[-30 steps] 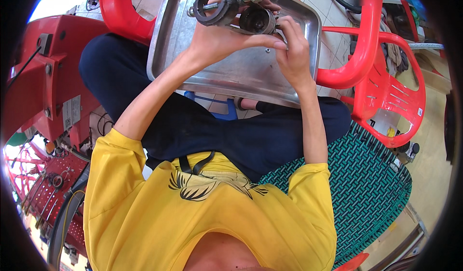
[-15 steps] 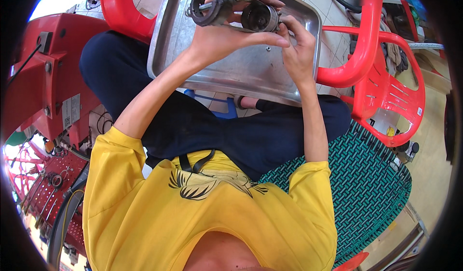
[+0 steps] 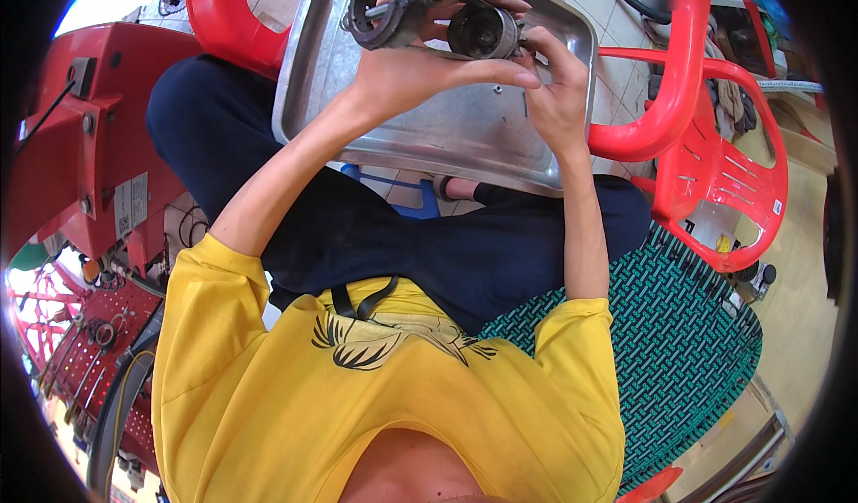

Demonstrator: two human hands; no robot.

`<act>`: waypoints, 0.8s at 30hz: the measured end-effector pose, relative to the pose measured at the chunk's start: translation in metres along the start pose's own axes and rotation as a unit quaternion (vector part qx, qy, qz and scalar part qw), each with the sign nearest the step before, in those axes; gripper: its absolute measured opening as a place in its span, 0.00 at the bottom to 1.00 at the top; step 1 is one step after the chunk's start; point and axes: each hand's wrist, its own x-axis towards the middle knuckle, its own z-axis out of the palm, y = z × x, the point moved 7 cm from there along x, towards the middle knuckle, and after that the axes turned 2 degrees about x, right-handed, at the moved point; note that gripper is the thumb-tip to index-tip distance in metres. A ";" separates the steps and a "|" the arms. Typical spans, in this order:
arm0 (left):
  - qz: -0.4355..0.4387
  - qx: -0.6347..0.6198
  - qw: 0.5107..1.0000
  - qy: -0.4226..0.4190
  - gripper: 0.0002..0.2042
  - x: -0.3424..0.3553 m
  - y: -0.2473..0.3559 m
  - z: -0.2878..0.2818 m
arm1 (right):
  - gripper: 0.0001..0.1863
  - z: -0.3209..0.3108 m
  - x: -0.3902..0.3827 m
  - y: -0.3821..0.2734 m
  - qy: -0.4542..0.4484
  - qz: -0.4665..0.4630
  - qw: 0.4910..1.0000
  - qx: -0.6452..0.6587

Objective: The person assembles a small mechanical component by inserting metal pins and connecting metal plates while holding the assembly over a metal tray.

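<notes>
Above a metal tray, my left hand is wrapped round a grimy metal carburetor. A dark ring-shaped flange sticks out at its left, and a silver bolt-like fitting stands up near the middle. Its round bore, dark inside, faces up towards me. The left thumb lies along the near side of the bore, and other fingers show behind it. My right hand pinches at the right edge of the bore with thumb and forefinger. Whatever small part lies between those fingertips is too hidden to name. A small nut lies in the tray.
A red plastic chair stands at the right, and more red plastic borders the tray. Beside my legs at lower right is a green woven seat. A large red machine fills the left side, with a red perforated panel below it.
My right hand has shifted very slightly at the edge of the bore. The left hand keeps its hold on the carburetor, which stays almost in place.
</notes>
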 end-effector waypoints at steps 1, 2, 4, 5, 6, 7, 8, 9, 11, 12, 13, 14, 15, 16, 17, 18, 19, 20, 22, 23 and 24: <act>0.000 0.001 1.000 -0.001 0.27 0.000 0.000 0.001 | 0.05 0.001 -0.001 0.000 0.006 0.008 1.000 -0.002; 0.000 0.003 1.000 -0.001 0.27 -0.001 0.000 0.000 | 0.05 0.001 -0.003 0.001 0.013 0.016 1.000 -0.004; -0.001 0.005 1.000 0.000 0.27 0.000 0.000 0.000 | 0.05 0.003 -0.005 0.005 -0.009 0.041 0.999 -0.004; -0.001 0.006 1.000 -0.001 0.27 -0.001 0.000 0.000 | 0.05 0.005 -0.006 0.007 -0.020 0.053 0.998 -0.005; -0.001 0.006 1.000 0.000 0.27 -0.001 0.000 0.000 | 0.06 0.005 -0.005 0.006 0.004 0.059 0.998 0.026; -0.002 0.005 1.000 0.000 0.27 -0.001 0.000 0.001 | 0.06 0.008 -0.005 0.004 0.027 0.065 0.996 0.057; -0.003 0.004 1.000 -0.001 0.27 -0.001 -0.001 0.001 | 0.07 0.008 -0.005 0.004 0.051 0.071 0.992 0.087; -0.003 0.005 1.000 0.001 0.27 -0.001 0.000 0.001 | 0.08 0.009 -0.005 0.004 0.043 0.063 0.994 0.083; -0.005 0.004 1.000 0.003 0.28 -0.001 0.000 0.000 | 0.09 0.010 -0.005 0.005 0.028 0.048 0.996 0.073; -0.006 0.003 1.000 0.005 0.28 -0.001 0.000 -0.001 | 0.09 0.010 -0.004 0.005 0.022 0.045 0.997 0.058; -0.006 0.003 1.000 0.006 0.28 -0.001 0.000 -0.001 | 0.08 0.009 -0.003 0.004 0.016 0.042 0.998 0.042; -0.006 0.003 1.000 0.006 0.28 -0.001 0.000 -0.001 | 0.08 0.008 -0.001 0.003 0.010 0.039 0.999 0.027; -0.007 0.003 1.000 0.007 0.28 -0.001 0.000 -0.001 | 0.08 0.007 -0.001 0.002 0.008 0.036 0.999 0.012; -0.005 0.002 1.000 0.007 0.28 -0.001 0.000 -0.001 | 0.08 0.005 -0.002 0.001 0.005 0.033 0.999 -0.003; -0.005 0.004 1.000 0.006 0.28 -0.002 0.000 -0.001 | 0.08 0.005 -0.002 0.000 0.003 0.030 0.999 -0.018; -0.004 0.004 1.000 0.006 0.28 -0.002 0.000 0.000 | 0.09 0.005 -0.002 0.001 0.005 0.040 0.999 -0.014; -0.004 0.006 1.000 0.005 0.28 -0.001 0.001 -0.001 | 0.10 0.005 -0.002 0.002 0.008 0.049 0.999 -0.010; -0.003 0.006 1.000 0.005 0.28 -0.001 0.001 0.000 | 0.11 0.005 -0.003 0.004 0.010 0.059 0.998 -0.005; -0.003 0.007 1.000 0.006 0.28 -0.001 0.000 0.000 | 0.09 0.007 -0.003 0.008 0.001 0.061 0.998 0.000; -0.004 0.005 1.000 0.007 0.28 -0.002 0.001 0.000 | 0.09 0.007 -0.003 0.009 -0.003 0.062 0.998 0.002; -0.006 0.005 1.000 0.009 0.28 -0.002 0.000 0.000 | 0.08 0.008 -0.002 0.007 0.012 0.063 0.998 0.028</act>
